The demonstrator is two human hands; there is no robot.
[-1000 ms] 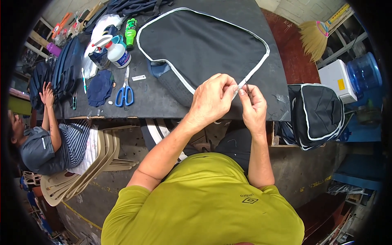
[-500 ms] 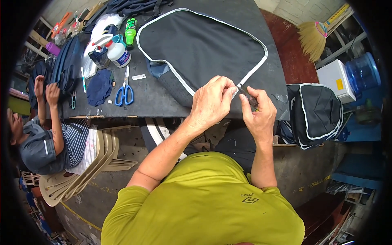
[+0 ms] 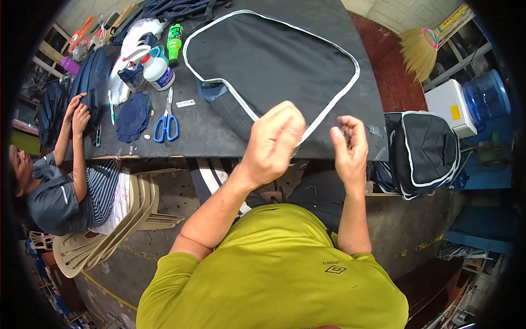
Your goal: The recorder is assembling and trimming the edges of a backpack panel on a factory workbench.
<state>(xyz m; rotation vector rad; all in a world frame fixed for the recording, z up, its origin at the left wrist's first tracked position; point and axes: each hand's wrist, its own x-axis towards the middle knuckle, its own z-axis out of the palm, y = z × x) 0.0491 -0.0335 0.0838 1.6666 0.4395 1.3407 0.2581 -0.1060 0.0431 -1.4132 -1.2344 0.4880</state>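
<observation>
A black fabric bag piece [image 3: 268, 60] with white piping around its edge lies on the dark table, its narrow end toward me. My left hand [image 3: 276, 137] is closed and raised over that near end, slightly blurred; whether the piping or a thread is pinched in it is hidden. To the right, my right hand [image 3: 352, 148] is held apart from the piece with its fingers curled in toward the thumb. Something small and dark shows between those fingers, too blurred to name.
Blue-handled scissors [image 3: 166, 123], navy fabric scraps [image 3: 133, 116], a white spray bottle [image 3: 158, 71] and a green bottle [image 3: 175, 44] stand or lie on the left of the table [image 3: 189, 129]. A black backpack [image 3: 430, 151] is at right. Another person [image 3: 60, 192] sits at left near stacked chairs [image 3: 126, 219].
My hands have drawn apart from the piping where they met. The left moved toward me and left, the right slightly back. The dark tool seen in my right hand is now mostly hidden.
</observation>
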